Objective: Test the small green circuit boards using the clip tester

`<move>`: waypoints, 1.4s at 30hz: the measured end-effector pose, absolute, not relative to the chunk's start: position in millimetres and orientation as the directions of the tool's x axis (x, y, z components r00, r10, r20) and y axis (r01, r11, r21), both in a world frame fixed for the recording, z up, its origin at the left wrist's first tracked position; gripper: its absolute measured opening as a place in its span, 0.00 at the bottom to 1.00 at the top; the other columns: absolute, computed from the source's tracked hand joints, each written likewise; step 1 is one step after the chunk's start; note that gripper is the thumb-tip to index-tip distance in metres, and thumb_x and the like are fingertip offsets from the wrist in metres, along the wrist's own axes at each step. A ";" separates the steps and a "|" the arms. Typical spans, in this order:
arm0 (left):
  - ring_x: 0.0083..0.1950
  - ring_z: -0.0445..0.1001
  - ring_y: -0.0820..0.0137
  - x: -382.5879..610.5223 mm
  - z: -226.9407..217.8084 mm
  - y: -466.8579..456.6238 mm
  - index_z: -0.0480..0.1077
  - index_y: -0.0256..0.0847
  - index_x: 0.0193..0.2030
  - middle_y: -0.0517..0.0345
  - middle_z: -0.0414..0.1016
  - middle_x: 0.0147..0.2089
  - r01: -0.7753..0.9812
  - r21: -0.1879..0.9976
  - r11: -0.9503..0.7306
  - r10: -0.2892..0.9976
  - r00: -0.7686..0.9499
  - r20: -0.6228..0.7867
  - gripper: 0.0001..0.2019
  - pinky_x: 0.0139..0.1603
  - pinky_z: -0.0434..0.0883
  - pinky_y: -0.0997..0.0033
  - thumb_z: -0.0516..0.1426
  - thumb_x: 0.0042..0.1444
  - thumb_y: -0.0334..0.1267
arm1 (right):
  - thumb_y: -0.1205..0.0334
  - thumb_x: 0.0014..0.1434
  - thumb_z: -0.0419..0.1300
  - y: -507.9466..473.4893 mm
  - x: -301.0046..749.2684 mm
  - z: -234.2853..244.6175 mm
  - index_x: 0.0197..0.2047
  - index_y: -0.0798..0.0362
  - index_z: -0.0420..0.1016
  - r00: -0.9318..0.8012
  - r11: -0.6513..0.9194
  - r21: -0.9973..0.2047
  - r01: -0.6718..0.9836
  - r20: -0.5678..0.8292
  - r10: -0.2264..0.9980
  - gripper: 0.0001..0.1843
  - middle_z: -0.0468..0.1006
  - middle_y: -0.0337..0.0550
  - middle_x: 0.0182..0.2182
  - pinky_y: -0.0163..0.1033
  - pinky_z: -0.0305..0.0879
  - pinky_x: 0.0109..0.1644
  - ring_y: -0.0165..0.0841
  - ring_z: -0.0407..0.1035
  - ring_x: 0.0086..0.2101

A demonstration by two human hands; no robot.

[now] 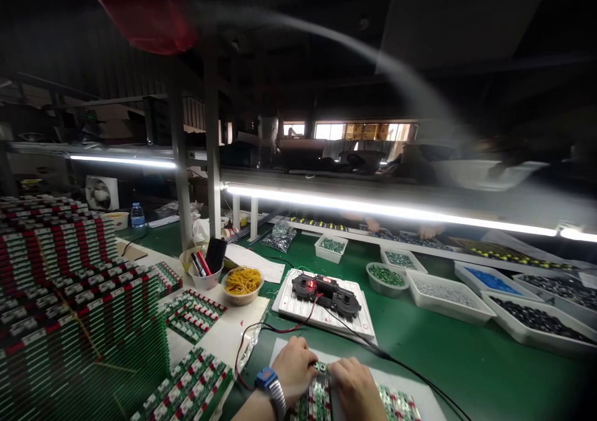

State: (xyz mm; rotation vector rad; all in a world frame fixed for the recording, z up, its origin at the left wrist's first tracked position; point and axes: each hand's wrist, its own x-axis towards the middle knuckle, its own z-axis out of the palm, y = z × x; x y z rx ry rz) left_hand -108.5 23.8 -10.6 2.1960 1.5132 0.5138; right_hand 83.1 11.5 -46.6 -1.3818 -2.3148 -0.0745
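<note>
My left hand [295, 370], with a blue-buckled metal-link wrist strap [273, 387], is closed with its fingertips on the end of a small green circuit board [321, 367]. My right hand [355, 388] is curled at the other side of that board, fingertips close to its edge; its grip is partly hidden. Below and between the hands lies a circuit board panel [319, 402] with red and white parts. A similar panel [397, 403] shows right of my right hand. Both rest on a white sheet [422, 393]. Beyond stands a black twin-reel device [326, 291] with red lit digits on a white foam block [368, 321].
Tall stacks of circuit panels [79, 309] stand left. A bowl of yellow rubber bands [243, 282] and a cup of markers [205, 276] sit mid-left. Trays of black parts [536, 318] and others line the right. A black cable [410, 368] crosses the table. Another person's hands [430, 231] show behind.
</note>
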 end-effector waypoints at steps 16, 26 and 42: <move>0.47 0.69 0.65 -125.7 10.7 25.1 0.79 0.50 0.45 0.60 0.78 0.41 0.728 0.619 -0.296 0.949 0.297 0.104 0.12 0.52 0.64 0.70 0.57 0.56 0.39 | 0.67 0.57 0.48 18.2 67.5 -8.9 0.41 0.49 0.74 -0.315 0.457 -0.512 0.727 0.343 0.885 0.15 0.79 0.44 0.39 0.37 0.68 0.45 0.35 0.74 0.41; 0.49 0.67 0.61 -139.3 -5.8 16.0 0.80 0.47 0.43 0.54 0.76 0.40 0.767 0.602 -0.222 0.975 0.193 0.113 0.13 0.51 0.65 0.66 0.59 0.51 0.34 | 0.72 0.57 0.50 15.0 50.1 -30.6 0.40 0.47 0.76 -0.359 0.482 -0.496 0.722 0.327 0.874 0.16 0.79 0.38 0.38 0.41 0.65 0.45 0.38 0.69 0.40; 0.47 0.69 0.64 -140.8 -25.5 23.9 0.80 0.48 0.41 0.57 0.75 0.41 0.709 0.653 -0.267 0.960 0.253 0.117 0.12 0.49 0.65 0.69 0.58 0.51 0.34 | 0.71 0.59 0.59 17.7 54.6 -41.7 0.32 0.45 0.74 -0.387 0.510 -0.307 0.804 0.380 0.840 0.10 0.76 0.34 0.30 0.39 0.56 0.42 0.37 0.63 0.41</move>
